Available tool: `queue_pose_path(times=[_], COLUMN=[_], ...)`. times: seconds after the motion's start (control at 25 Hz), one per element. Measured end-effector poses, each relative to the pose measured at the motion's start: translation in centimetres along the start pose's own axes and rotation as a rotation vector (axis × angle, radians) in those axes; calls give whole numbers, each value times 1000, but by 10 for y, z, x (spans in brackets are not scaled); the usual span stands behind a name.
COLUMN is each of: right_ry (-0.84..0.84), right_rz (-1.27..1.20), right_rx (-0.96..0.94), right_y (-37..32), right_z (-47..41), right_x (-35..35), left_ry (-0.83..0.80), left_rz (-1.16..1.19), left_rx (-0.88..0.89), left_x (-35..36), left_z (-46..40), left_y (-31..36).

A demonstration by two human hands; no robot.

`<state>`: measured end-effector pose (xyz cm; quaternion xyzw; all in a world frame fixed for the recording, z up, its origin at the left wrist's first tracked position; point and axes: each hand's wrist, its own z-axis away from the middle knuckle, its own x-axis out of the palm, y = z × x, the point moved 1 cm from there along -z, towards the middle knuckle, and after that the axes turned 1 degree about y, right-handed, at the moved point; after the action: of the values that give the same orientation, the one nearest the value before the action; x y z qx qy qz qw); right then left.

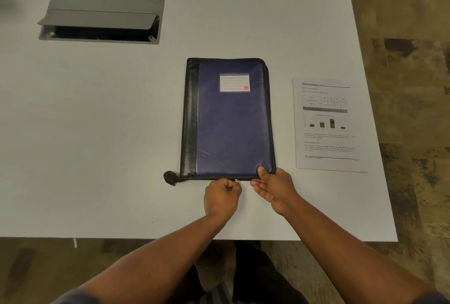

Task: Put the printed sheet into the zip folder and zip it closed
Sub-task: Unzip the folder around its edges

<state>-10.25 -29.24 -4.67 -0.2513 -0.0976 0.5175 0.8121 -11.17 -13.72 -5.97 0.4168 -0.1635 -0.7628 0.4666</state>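
Observation:
A blue zip folder [231, 121] with a black spine and a white label lies flat on the white table [97, 133], its cover down. The printed sheet [328, 123], with a table and a bar chart on it, lies on the table to the right of the folder, apart from it. My left hand [221, 197] is at the folder's near edge, fingers pinched on the small silver zip pull [236, 180]. My right hand [274, 188] grips the folder's near right corner, thumb on top of the cover.
A grey cable box [104, 6] with a lifted flap is set into the table at the far left. The table's right edge runs close past the sheet, with patterned brown floor [414, 84] beyond. The near table edge is just below my wrists.

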Motion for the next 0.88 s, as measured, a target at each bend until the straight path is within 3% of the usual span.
queue_pose_path(times=[0.88], right_ry=[45], right_rz=[-113], right_rx=[26], right_y=[-1], right_z=[-4], right_x=[7], left_ry=[274], left_rz=[-36], left_rx=[-102], left_x=[-91], left_z=[-18], left_y=[-43])
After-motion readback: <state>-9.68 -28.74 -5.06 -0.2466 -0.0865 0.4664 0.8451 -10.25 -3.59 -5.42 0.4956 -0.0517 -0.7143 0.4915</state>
